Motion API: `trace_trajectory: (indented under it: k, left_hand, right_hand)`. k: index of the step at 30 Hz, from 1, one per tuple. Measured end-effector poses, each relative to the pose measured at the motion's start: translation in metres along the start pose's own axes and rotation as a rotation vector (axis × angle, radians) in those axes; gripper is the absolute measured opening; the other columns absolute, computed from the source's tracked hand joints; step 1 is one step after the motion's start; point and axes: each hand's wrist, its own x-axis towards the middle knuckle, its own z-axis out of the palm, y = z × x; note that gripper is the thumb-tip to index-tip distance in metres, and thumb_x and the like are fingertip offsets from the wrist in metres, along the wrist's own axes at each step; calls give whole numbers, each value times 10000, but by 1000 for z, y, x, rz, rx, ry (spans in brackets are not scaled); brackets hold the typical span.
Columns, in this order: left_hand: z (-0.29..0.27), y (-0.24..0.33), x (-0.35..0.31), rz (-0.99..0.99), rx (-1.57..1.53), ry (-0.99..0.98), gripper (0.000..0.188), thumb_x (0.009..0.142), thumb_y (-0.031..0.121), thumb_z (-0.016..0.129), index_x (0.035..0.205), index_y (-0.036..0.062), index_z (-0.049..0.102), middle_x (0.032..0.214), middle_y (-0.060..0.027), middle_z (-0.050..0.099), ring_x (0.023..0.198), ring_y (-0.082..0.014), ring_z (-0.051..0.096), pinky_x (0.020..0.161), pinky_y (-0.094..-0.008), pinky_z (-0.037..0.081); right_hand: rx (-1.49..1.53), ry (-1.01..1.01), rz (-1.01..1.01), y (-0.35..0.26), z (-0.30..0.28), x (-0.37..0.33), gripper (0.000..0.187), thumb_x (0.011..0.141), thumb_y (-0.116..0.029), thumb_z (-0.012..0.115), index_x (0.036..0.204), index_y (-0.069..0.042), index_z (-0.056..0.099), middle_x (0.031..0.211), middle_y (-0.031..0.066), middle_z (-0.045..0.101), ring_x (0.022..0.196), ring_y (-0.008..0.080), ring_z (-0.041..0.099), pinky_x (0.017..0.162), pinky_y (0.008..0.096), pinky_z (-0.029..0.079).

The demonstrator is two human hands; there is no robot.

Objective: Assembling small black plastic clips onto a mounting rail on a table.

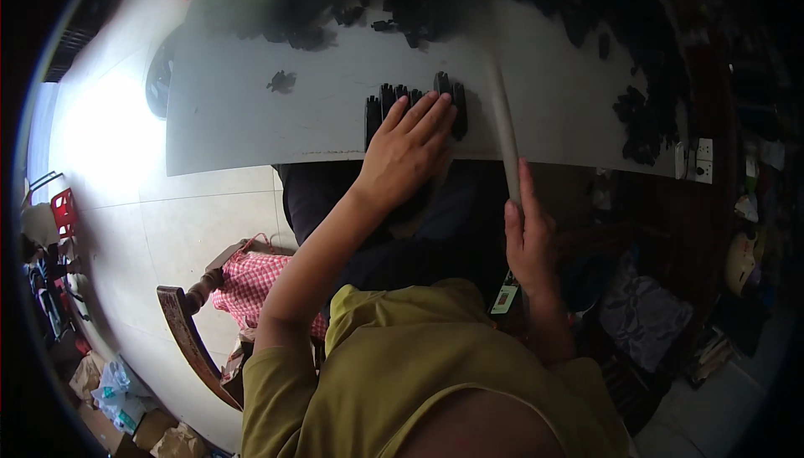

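Observation:
A row of narrow black pieces with notched ends [373,115] lies side by side near the front edge of the pale grey table [234,127]. My left hand [408,150] rests on them, its fingers stretched out flat and covering most of their length. One black piece [459,115] shows just right of my fingertips. In my right hand [529,244] is the lower end of a long pale stick [502,115], held between thumb and fingers. It slants up and away over the table, and its far end blurs out against the dark heap.
Heaps of black pieces [306,33] cover the table's far side, with more at the right [641,127]. A single loose one [282,81] lies at the left. Below stand a wooden chair [186,332] with red checked cloth [251,282] and, at the right, a white socket strip [704,161].

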Motion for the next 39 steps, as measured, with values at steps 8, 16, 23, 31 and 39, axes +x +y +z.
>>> trace_trajectory:
  k: [8, 16, 23, 31, 39]
  left_hand:
    - [5, -4, -3, 34, -28, 34, 456, 843, 212, 581, 1262, 35, 550, 1379, -95, 476, 1304, -239, 428, 1088, -411, 329]
    - [-1, -13, -9, 108, -70, 26, 440, 836, 197, 580, 1250, 50, 558, 1352, -102, 498, 1284, -245, 445, 1085, -421, 330]
    - [9, 4, -3, 103, -78, 8, 497, 805, 178, 581, 1289, 76, 536, 1379, -111, 469, 1295, -260, 433, 1087, -442, 323]
    - [9, -2, -6, 122, -128, 39, 469, 746, 119, 646, 1207, 60, 585, 1336, -94, 518, 1277, -250, 467, 1059, -444, 372]
    - [-12, -12, -3, 106, -145, 96, 180, 753, 158, 649, 897, 75, 582, 1171, -86, 599, 1218, -258, 502, 1065, -484, 333]
  right_hand:
    - [-121, -102, -17, 13, 15, 5, 585, 933, -16, 475, 1476, -84, 268, 1193, 258, 572, 972, 394, 627, 813, 415, 507]
    - [77, -15, 124, -18, -14, 12, 500, 979, -91, 416, 1456, -28, 284, 1427, 198, 425, 1226, 347, 519, 948, 358, 455]
    - [10, 0, 94, -7, -14, 13, 521, 961, -62, 440, 1461, -45, 293, 1375, 204, 464, 1212, 341, 520, 953, 369, 447]
    - [-294, -164, 95, 18, 2, 18, 601, 931, -7, 481, 1468, -231, 330, 946, 201, 627, 823, 367, 632, 717, 427, 501]
    - [49, -74, 93, 15, -6, 4, 538, 947, 1, 456, 1455, -138, 348, 1305, 138, 560, 868, 228, 656, 776, 308, 500]
